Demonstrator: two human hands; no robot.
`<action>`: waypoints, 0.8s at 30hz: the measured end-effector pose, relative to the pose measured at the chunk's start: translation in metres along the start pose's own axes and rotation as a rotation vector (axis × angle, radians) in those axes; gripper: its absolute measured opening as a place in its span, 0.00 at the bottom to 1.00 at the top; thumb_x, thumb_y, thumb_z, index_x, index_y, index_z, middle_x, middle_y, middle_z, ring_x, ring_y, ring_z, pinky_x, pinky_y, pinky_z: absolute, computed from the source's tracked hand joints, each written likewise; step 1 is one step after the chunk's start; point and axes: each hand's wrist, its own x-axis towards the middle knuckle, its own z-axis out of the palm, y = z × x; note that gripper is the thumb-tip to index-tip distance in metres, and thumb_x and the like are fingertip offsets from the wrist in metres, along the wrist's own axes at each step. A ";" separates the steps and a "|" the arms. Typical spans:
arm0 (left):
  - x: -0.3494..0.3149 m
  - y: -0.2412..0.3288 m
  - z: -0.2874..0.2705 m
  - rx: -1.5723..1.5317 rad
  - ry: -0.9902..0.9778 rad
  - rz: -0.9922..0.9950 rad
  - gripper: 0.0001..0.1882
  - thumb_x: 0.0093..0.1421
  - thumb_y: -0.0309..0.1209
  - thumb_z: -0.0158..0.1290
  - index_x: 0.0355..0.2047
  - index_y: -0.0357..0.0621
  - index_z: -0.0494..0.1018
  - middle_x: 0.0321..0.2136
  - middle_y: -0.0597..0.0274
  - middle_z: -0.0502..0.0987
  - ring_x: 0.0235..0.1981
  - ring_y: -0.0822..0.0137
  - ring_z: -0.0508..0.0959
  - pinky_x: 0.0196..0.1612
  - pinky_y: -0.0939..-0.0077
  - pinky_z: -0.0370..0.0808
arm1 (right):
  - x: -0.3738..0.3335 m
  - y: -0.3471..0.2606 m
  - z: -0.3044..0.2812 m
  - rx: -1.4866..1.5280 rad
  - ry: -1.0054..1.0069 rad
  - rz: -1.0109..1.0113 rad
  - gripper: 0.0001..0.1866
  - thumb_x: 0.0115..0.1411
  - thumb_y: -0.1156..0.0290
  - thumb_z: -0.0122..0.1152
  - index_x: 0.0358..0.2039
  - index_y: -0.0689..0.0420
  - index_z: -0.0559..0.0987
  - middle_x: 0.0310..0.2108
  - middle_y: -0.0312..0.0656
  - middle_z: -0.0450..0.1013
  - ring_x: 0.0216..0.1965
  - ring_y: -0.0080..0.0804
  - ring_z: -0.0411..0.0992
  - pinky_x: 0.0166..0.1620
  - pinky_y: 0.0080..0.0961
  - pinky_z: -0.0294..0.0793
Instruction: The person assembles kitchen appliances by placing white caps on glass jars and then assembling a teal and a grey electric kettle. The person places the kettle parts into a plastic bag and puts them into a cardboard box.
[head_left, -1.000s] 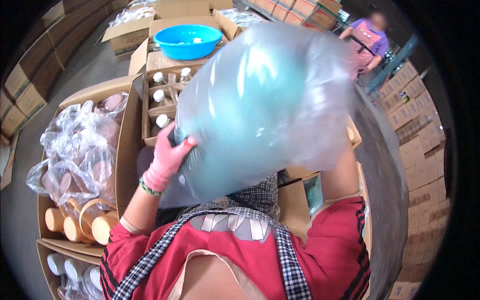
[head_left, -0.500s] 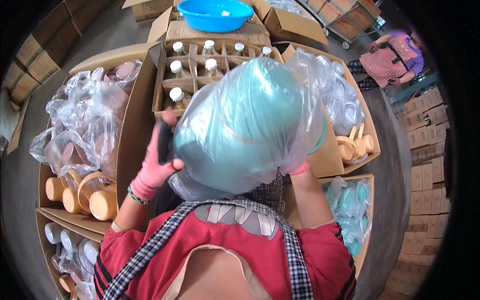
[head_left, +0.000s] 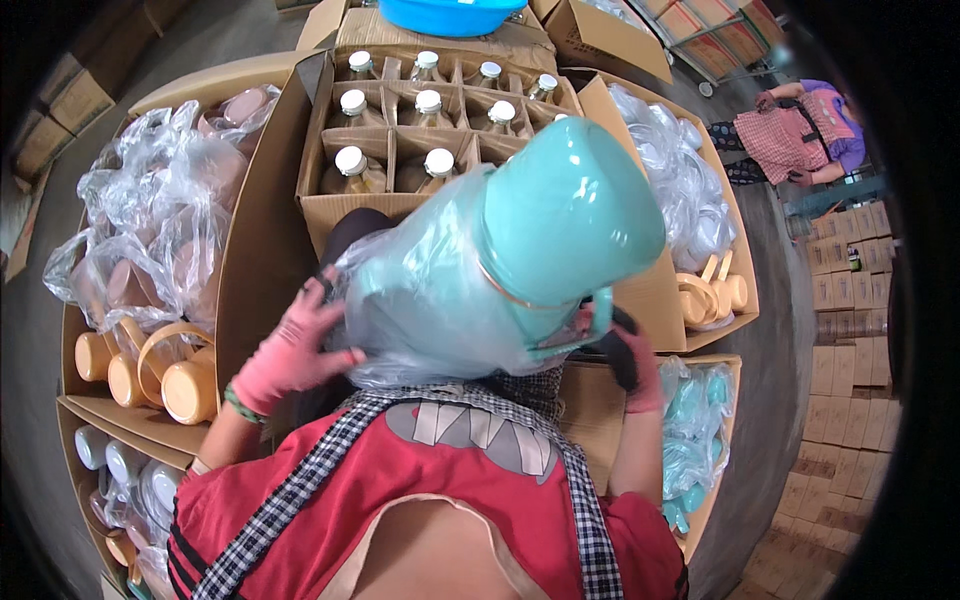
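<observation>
Head view. One large teal plastic container (head_left: 570,225), part-wrapped in a clear plastic bag (head_left: 420,310), was recorded at the centre of the frame, held in the air just above the person's red-aproned chest and in front of the divided carton of bottles (head_left: 400,150). Its long axis was tilted, running from the bagged end low on the person's left to the bare, glossy end high on the right, which overlapped the right side of the carton.

The left hand (head_left: 290,350), in a pink glove, was noted with fingers spread and pressed flat against the bagged lower end of the container. The right hand (head_left: 635,360), also gloved in pink, was found under the container's right lower rim, closed around a dark object whose kind could not be told; how firmly it bore on the container was hidden by the rim. The container thus lay between the two hands, the left being the nearer to the bag.

Left of the container: an open box of peach-coloured jugs (head_left: 150,360), some in clear bags. Right of it: a box of bagged pale wares (head_left: 680,180) and, lower, bagged teal pieces (head_left: 690,440). Beyond the carton: a blue basin (head_left: 450,15). Far right of the container: another person (head_left: 800,130), bent over.
</observation>
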 end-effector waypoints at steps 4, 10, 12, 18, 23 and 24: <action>0.029 0.034 -0.034 -0.562 0.553 0.194 0.44 0.44 0.41 0.59 0.55 0.32 0.50 0.56 0.48 0.52 0.59 0.58 0.50 0.58 0.68 0.47 | 0.000 -0.061 -0.038 -0.182 0.699 -0.476 0.18 0.56 0.63 0.48 0.44 0.59 0.69 0.45 0.40 0.65 0.47 0.27 0.62 0.50 0.22 0.59; 0.034 -0.041 0.072 -0.260 0.406 0.092 0.35 0.46 0.32 0.55 0.51 0.32 0.53 0.47 0.44 0.63 0.49 0.49 0.64 0.51 0.65 0.60 | 0.037 -0.167 0.075 -0.581 0.116 -1.001 0.31 0.47 0.60 0.58 0.51 0.59 0.63 0.51 0.47 0.60 0.53 0.40 0.58 0.55 0.31 0.54; 0.025 -0.023 0.066 -0.180 0.388 0.165 0.33 0.46 0.32 0.54 0.51 0.32 0.54 0.46 0.43 0.64 0.49 0.50 0.64 0.51 0.66 0.60 | 0.049 -0.185 0.094 -0.823 -0.247 -0.988 0.38 0.40 0.59 0.64 0.51 0.59 0.63 0.51 0.51 0.59 0.54 0.46 0.56 0.55 0.33 0.53; 0.034 -0.025 0.073 -0.371 0.496 0.140 0.30 0.50 0.43 0.50 0.46 0.32 0.60 0.40 0.44 0.69 0.44 0.50 0.69 0.48 0.65 0.64 | 0.017 -0.185 0.091 -0.987 -0.157 -0.898 0.39 0.38 0.58 0.65 0.52 0.54 0.62 0.53 0.54 0.56 0.53 0.51 0.55 0.54 0.36 0.54; 0.056 0.011 0.058 -0.176 0.665 0.150 0.30 0.41 0.40 0.61 0.42 0.36 0.66 0.34 0.49 0.71 0.35 0.55 0.71 0.40 0.68 0.68 | 0.000 -0.177 0.055 -1.100 0.012 -0.914 0.40 0.41 0.53 0.63 0.54 0.53 0.60 0.56 0.54 0.50 0.55 0.51 0.51 0.55 0.39 0.52; 0.063 0.039 0.037 -0.215 0.598 0.206 0.28 0.39 0.39 0.62 0.39 0.36 0.68 0.29 0.50 0.72 0.32 0.54 0.72 0.36 0.68 0.68 | -0.003 -0.179 0.042 -0.960 0.026 -0.822 0.41 0.41 0.52 0.63 0.54 0.53 0.59 0.56 0.55 0.50 0.56 0.51 0.51 0.55 0.39 0.51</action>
